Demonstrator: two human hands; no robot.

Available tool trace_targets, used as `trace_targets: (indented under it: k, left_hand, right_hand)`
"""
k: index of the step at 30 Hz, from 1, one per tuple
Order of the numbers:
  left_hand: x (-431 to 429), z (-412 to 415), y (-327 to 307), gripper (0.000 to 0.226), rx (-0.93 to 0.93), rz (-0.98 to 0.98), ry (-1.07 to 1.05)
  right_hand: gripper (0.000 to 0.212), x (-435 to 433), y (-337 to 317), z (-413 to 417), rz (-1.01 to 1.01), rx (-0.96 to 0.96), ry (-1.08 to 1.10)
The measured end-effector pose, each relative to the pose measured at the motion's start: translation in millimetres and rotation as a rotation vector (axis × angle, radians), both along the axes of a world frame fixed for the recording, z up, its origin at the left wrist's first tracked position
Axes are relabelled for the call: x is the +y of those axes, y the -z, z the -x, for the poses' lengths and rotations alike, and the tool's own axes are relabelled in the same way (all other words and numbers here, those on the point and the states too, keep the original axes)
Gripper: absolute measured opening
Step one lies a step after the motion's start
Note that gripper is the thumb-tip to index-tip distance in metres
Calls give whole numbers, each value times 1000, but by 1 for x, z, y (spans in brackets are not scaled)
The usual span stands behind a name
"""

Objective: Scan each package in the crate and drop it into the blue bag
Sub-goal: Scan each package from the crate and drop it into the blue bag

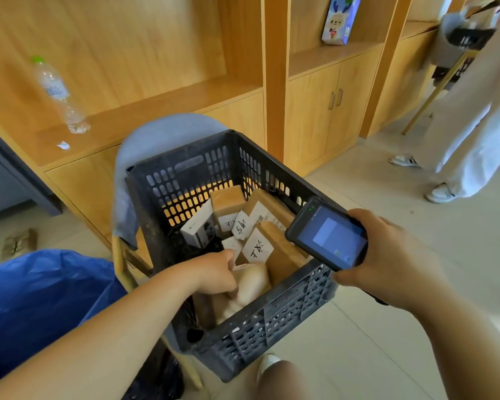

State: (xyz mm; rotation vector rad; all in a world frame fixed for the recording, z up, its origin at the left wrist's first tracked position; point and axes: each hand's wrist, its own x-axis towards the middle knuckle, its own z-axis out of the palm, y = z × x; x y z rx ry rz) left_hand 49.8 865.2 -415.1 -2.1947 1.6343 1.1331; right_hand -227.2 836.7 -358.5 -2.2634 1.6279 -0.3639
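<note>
Left hand (pixel 217 272) grips a pale package (pixel 253 282) by the crate (pixel 272 321) near wall; right hand (pixel 387 255) holds the scanner (pixel 329 235) over its rim.

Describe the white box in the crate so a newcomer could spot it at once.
Find the black slatted crate on the grey chair. Inside, toward its far left wall, leans the white box. Its neighbours are brown parcels with handwritten labels; it alone is a white carton with dark print.
</note>
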Motion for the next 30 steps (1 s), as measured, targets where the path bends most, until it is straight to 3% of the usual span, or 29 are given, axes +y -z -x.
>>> trace_targets:
  k: [3, 7, 11, 15, 24, 27, 30]
  left_hand:
    - [3, -7, -7, 40, 40, 8, -50]
    - [10, -15, -21, 78, 98, 138, -158]
    - [19, -12, -34, 105, 19, 556, -172]
    - [32, -5, -32, 97, -145, 918, 55]
    - [32, -5, -18, 112, -8, 954, -75]
    - [22, 6, -14, 101, -28, 982, -26]
    - [11, 18, -9, 96, 65, 934, 28]
  right_hand:
    - [86, 3, 2, 2, -5, -5, 9]
    - [86, 5, 2, 3, -3, -14, 18]
    - [88, 9, 2, 0, 18, -55, 27]
    - [86, 12, 0, -1, 30, -138, 36]
    - [87, 18, -1, 1, 59, -156, 65]
    - [82, 19, 0, 2, 57, -180, 80]
    - [80, 18, 1, 5, 53, -193, 92]
